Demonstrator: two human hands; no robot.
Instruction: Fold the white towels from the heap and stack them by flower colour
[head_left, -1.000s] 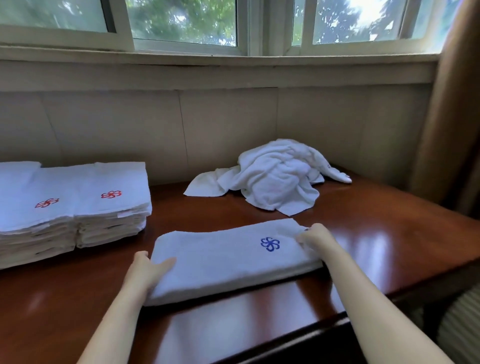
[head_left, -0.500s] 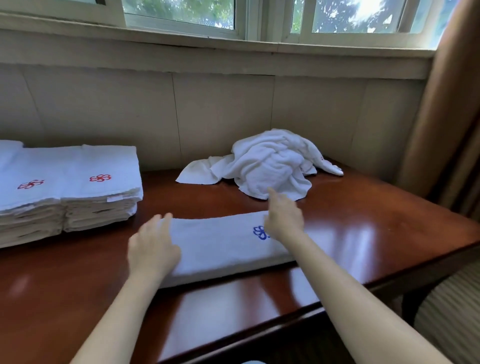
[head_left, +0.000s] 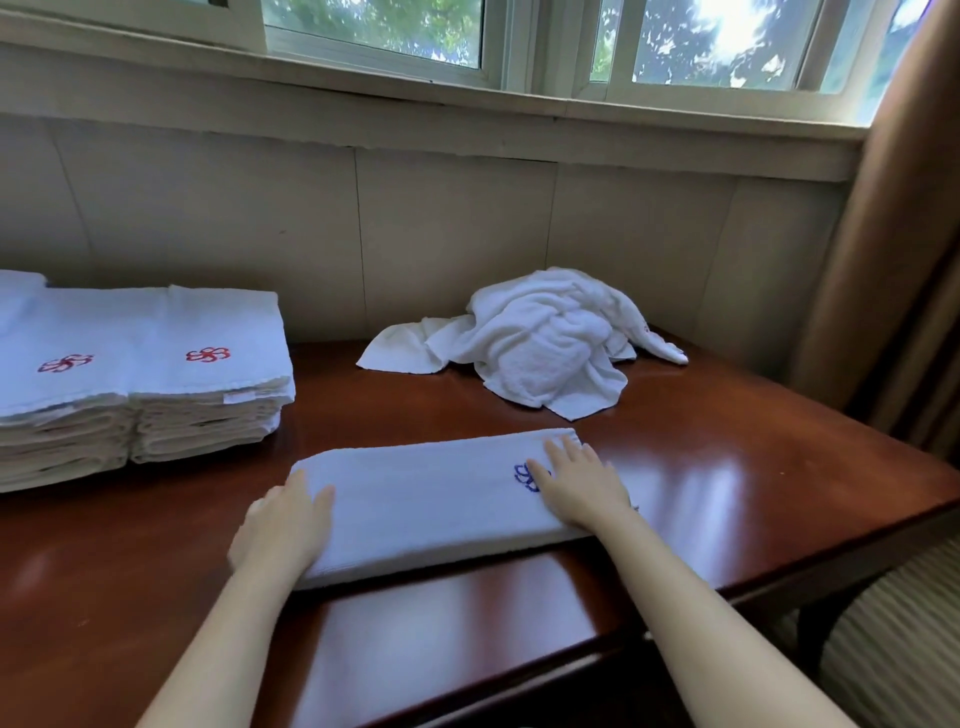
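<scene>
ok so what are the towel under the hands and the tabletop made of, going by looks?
Folded towel: white terry cloth by the look, probably cotton; matte, nubbly pile, soft rounded edges, blue stitched flower. Table: dark reddish-brown wood or wood veneer, I cannot tell which; glossy varnish, shown by the bright window reflections on its top.

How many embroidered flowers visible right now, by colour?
3. Two red: one on the near-left stack, one on the stack beside it. One blue on the folded towel, partly under the right hand. The heap may hide more.
</scene>
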